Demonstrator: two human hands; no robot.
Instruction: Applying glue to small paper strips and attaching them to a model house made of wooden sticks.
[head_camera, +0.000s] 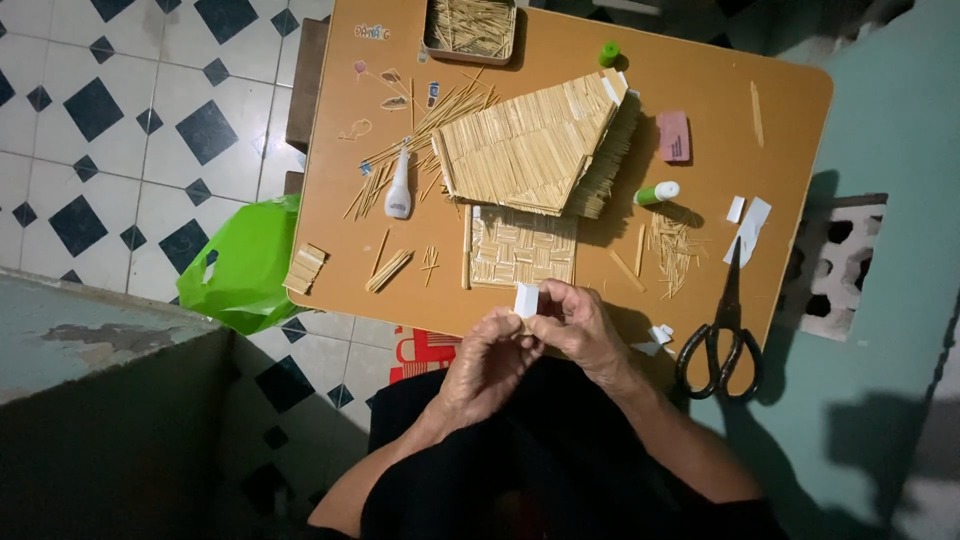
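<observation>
A small white folded piece (526, 299) is pinched between the fingers of both hands at the near edge of the bench (700, 90). The fingers of the left hand (487, 362) are curled closed against its lower left side, and those of the right hand (583, 325) are closed on its right side, so that the piece is held from both sides just above the bench edge. The piece is seen as a short, bright white block or fold, roughly rectangular, with a crease down it; whether it is paper or tape cannot be told.

Just beyond the hands, a flat square panel of woven sticks (522, 246) is laid on the bench. Behind it, a larger sloped roof-like piece of pale sticks (530, 145) is set, with loose sticks (410, 150) spread beside it to the left. A white glue bottle (399, 185) is laid among those sticks. To the right, black scissors (722, 335) are rested near the bench edge, with white scraps (748, 222) above them, a pink eraser-like block (673, 136) and a small white-and-green tube (656, 193). A tray of sticks (470, 28) is placed at the far edge. A green plastic bag (245, 265) is seen at the left of the bench.
</observation>
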